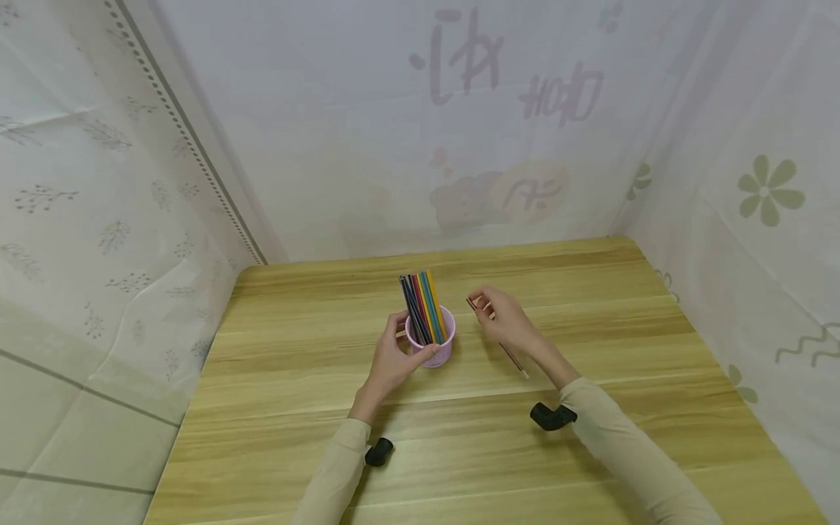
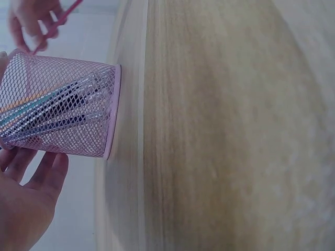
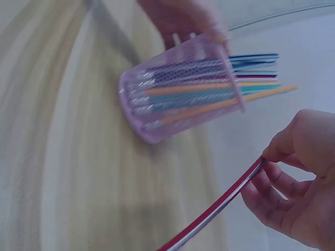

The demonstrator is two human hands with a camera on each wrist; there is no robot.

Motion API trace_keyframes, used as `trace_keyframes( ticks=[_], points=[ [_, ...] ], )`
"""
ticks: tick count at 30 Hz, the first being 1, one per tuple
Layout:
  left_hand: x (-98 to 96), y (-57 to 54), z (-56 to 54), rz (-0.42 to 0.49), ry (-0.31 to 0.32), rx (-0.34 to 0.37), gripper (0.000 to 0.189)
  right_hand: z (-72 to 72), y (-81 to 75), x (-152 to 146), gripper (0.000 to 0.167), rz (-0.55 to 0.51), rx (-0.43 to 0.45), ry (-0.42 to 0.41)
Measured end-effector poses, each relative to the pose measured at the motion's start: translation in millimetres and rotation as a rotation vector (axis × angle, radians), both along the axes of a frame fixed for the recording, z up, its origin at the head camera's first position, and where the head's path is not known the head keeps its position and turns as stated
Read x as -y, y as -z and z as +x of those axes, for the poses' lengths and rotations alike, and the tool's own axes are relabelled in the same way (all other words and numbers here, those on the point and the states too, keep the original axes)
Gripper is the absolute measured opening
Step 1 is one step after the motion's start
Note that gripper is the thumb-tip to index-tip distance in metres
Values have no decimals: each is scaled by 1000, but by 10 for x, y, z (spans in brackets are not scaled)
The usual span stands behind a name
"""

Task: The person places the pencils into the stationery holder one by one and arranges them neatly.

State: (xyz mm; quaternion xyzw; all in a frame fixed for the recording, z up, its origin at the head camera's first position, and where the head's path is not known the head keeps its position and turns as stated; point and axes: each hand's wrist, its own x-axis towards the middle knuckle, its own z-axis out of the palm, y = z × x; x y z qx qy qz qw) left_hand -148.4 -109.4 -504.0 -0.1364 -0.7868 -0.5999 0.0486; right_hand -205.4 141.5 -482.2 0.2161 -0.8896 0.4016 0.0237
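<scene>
A pink mesh pencil cup (image 1: 437, 358) stands on the table, gripped around its side by my left hand (image 1: 391, 359). Several pencils (image 1: 425, 306) in black, red, teal and yellow lean inside it, their upper ends above the rim. To the right of the cup, my right hand (image 1: 504, 319) pinches a red pencil (image 1: 514, 357) near its upper end. That pencil slants down toward me and has a whitish lower tip. In the right wrist view the red pencil (image 3: 217, 204) shows a pale stripe, and the cup (image 3: 183, 86) looks blurred.
The wood-grain table (image 1: 275, 408) reaches back to a pale printed curtain (image 1: 341, 146). Patterned sheets also hang on the left and right sides. A black wrist camera (image 1: 553, 416) sits on the right sleeve, another (image 1: 379, 452) on the left.
</scene>
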Motion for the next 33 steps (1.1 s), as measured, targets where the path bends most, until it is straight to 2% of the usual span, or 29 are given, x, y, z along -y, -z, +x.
trace_keyframes(
  ticks=[15,22,28,33],
  points=[
    [-1,-11,7,-9,-16,-18,74,-75,-633,284,26,-184,-135,-12],
    [0,-7,12,-21,-19,-19,73,-104,-891,405,26,-285,-191,22],
    [-4,-15,13,-24,-18,-11,74,-102,-1011,530,26,-405,-220,51],
    [-5,-27,17,-30,-14,-7,74,-106,-1011,613,27,-461,-254,52]
  ],
)
